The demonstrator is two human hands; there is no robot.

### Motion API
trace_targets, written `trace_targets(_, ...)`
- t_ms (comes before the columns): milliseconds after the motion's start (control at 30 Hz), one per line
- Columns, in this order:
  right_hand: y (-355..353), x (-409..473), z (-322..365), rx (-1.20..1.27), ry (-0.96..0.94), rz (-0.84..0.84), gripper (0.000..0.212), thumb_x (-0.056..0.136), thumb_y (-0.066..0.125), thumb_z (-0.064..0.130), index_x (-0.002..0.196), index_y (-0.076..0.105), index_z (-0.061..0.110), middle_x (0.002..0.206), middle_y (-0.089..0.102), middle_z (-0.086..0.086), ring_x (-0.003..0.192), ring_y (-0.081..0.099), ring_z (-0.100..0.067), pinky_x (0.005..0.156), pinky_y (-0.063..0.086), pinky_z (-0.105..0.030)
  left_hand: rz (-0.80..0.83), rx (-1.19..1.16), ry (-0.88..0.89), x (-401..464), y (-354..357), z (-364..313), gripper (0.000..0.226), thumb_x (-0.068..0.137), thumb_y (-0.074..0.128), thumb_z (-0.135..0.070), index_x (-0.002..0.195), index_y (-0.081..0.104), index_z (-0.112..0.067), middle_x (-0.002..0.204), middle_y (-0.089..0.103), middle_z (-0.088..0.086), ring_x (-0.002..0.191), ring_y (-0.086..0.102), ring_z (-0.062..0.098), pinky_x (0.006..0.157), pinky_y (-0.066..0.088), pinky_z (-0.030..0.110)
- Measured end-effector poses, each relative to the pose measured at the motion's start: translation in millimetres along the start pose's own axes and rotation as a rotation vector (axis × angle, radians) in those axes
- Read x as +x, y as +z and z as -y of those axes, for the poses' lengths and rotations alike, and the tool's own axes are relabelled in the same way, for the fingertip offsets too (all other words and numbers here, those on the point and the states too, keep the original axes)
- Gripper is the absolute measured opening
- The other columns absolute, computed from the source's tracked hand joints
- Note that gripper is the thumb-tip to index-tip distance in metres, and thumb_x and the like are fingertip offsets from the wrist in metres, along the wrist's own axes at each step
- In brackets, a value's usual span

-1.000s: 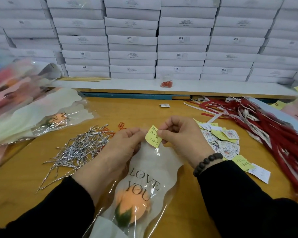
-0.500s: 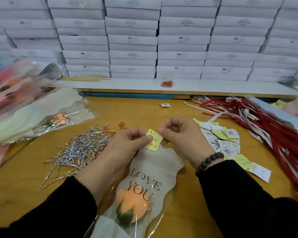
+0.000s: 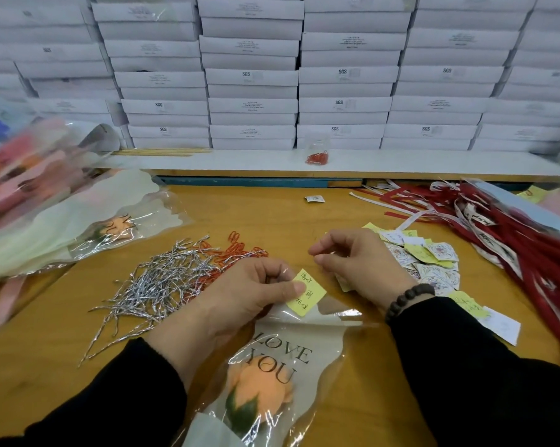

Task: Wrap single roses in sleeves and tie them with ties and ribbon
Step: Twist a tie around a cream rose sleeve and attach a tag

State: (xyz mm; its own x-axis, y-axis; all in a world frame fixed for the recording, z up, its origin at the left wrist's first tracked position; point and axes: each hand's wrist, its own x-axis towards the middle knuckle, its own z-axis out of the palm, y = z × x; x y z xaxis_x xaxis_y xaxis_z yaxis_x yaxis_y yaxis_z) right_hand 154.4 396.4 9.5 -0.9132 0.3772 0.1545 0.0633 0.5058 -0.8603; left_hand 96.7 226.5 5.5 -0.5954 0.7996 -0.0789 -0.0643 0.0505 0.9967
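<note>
The sleeved rose (image 3: pixel 259 391) runs bottom-to-centre, reading "LOVE YOU"; left hand (image 3: pixel 240 295) pinches the yellow note (image 3: pixel 307 293), right hand (image 3: pixel 359 262) fingers curl loosely, holding nothing visible.

My wooden orange-brown table (image 3: pixel 304 217): heap of silver wire twist ties (image 3: pixel 162 282) left of centre, red paper clips (image 3: pixel 240 250) just beyond; sleeved roses pile (image 3: pixel 62 221) far left; yellow and white paper slips (image 3: pixel 423 259) right; red ribbons (image 3: pixel 514 240) far right.

In front of me the sleeved rose (image 3: pixel 265 382) lies on the table (image 3: pixel 40 366). Twist ties (image 3: pixel 162 285) lie to its left, paper tags (image 3: pixel 430 259) right, ribbons (image 3: pixel 514 240) farther right, stacked boxes (image 3: pixel 252 75) behind.
</note>
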Motion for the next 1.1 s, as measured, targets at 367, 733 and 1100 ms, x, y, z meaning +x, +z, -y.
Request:
trace_targets(367, 43.8, 15.4, 6.2, -0.473, -0.362, 0.291, 0.025, 0.086, 0.055, 0.002, 0.104, 0.069, 0.012, 0.110, 0.058, 0.000, 0.093, 0.050, -0.014, 0.075, 0.039, -0.019, 0.215, 0.100, -0.010, 0.2, -6.9, -0.9, 0.016, 0.070, 0.072, -0.012, 0.059, 0.066, -0.021, 0.064, 0.054, 0.004, 0.064, 0.048, 0.019, 0.059, 0.040, 0.024)
trace_targets(733, 34.9, 8.5, -2.0, -0.049, -0.119, -0.044, 0.021, 0.083, 0.062, 0.001, 0.082, 0.063, 0.022, 0.073, 0.058, 0.007, 0.069, 0.055, -0.006, 0.069, 0.048, -0.022, 0.201, 0.073, -0.001, 1.1, -6.9, 0.2, 0.010, 0.068, 0.074, -0.016, 0.064, 0.065, -0.018, 0.072, 0.052, 0.015, 0.069, 0.043, 0.028, 0.059, 0.036, 0.029)
trace_targets(1100, 6.7, -8.3, 9.5, 0.305, -0.034, -0.104, 0.013, 0.082, 0.068, 0.009, 0.074, 0.066, 0.019, 0.069, 0.058, 0.008, 0.061, 0.050, 0.002, 0.060, 0.042, -0.008, 0.042, -0.034, 0.022, 1.5, -3.7, 1.5, 0.003, 0.067, 0.070, -0.013, 0.064, 0.071, -0.015, 0.069, 0.067, 0.004, 0.060, 0.061, 0.014, 0.056, 0.048, 0.019)
